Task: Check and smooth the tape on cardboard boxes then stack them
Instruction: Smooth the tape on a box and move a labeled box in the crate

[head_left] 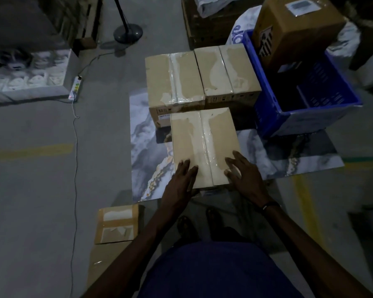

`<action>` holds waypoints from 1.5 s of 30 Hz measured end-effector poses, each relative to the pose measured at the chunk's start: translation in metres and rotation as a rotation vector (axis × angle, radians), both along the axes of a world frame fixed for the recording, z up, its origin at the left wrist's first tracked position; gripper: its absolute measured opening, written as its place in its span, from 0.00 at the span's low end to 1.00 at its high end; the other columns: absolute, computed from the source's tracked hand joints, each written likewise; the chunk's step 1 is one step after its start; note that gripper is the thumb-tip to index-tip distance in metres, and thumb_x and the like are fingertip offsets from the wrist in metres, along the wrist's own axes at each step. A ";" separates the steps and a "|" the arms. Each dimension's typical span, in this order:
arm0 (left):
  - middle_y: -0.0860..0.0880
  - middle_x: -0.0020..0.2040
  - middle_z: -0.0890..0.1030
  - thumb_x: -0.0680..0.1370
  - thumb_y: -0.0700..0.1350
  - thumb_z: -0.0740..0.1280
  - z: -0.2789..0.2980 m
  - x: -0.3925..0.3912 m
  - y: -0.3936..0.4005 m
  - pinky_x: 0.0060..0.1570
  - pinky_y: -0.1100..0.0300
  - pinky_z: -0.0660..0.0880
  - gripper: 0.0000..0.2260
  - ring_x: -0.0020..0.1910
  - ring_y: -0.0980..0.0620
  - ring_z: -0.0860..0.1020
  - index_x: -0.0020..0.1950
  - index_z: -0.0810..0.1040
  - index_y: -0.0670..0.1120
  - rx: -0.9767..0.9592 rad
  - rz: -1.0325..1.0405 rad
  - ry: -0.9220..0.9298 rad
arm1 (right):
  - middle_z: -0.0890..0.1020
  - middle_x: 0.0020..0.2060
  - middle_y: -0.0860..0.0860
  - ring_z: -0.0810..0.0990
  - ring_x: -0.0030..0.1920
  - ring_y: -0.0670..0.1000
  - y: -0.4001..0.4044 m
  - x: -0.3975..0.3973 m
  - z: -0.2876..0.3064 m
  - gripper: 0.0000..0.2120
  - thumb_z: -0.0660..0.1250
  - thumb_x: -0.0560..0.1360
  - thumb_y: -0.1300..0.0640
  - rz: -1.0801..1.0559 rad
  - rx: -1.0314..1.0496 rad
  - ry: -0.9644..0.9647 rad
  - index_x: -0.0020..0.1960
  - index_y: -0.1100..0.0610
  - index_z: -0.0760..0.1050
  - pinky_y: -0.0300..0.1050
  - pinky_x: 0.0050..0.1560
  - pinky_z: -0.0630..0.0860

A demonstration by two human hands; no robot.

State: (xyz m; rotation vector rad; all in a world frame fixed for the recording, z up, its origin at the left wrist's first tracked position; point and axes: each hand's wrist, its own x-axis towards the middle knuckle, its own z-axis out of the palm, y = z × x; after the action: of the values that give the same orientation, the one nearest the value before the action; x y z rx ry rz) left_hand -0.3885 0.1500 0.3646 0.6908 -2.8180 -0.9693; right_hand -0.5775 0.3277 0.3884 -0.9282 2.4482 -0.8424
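I am seeing left hand (182,179) and right hand (243,175) lying flat, fingers straight, on near end of taped box (205,147); box sitting on marble sheet (146,151), before two more boxes (200,76).

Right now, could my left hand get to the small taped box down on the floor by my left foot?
Probably yes. The left hand lies flat on the near box, holding nothing, and the small box sits on open floor below it with nothing between, though you would likely need to bend down.
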 end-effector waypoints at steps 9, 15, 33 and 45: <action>0.45 0.71 0.76 0.76 0.53 0.75 0.086 -0.014 -0.006 0.66 0.49 0.75 0.25 0.69 0.47 0.75 0.69 0.78 0.43 0.024 -0.011 0.170 | 0.83 0.64 0.49 0.79 0.64 0.47 0.006 -0.032 0.066 0.14 0.73 0.77 0.47 -0.038 -0.155 0.032 0.60 0.52 0.84 0.45 0.64 0.76; 0.52 0.55 0.83 0.73 0.58 0.77 0.136 -0.037 -0.020 0.49 0.71 0.75 0.19 0.52 0.57 0.81 0.57 0.83 0.47 0.054 0.168 0.329 | 0.85 0.55 0.44 0.82 0.54 0.41 -0.009 -0.058 0.120 0.16 0.75 0.75 0.45 -0.031 -0.243 -0.028 0.58 0.53 0.84 0.27 0.51 0.74; 0.50 0.81 0.60 0.75 0.63 0.72 0.135 -0.126 -0.068 0.72 0.46 0.64 0.28 0.80 0.47 0.58 0.73 0.75 0.55 -0.004 0.306 0.179 | 0.61 0.80 0.52 0.59 0.79 0.50 -0.074 -0.104 0.112 0.26 0.68 0.80 0.46 0.133 -0.132 0.153 0.75 0.54 0.73 0.47 0.76 0.63; 0.47 0.83 0.58 0.74 0.64 0.72 0.124 -0.124 -0.078 0.76 0.40 0.56 0.27 0.82 0.43 0.47 0.71 0.78 0.57 0.012 0.158 0.106 | 0.59 0.81 0.50 0.59 0.80 0.51 -0.080 -0.118 0.110 0.22 0.66 0.82 0.46 0.215 -0.062 0.013 0.75 0.47 0.71 0.47 0.75 0.61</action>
State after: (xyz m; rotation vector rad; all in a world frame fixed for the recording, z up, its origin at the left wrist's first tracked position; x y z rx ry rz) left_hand -0.5125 0.0718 0.4882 0.8231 -2.6241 -0.9662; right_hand -0.6954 0.2476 0.4989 -1.1975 2.2916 -0.8421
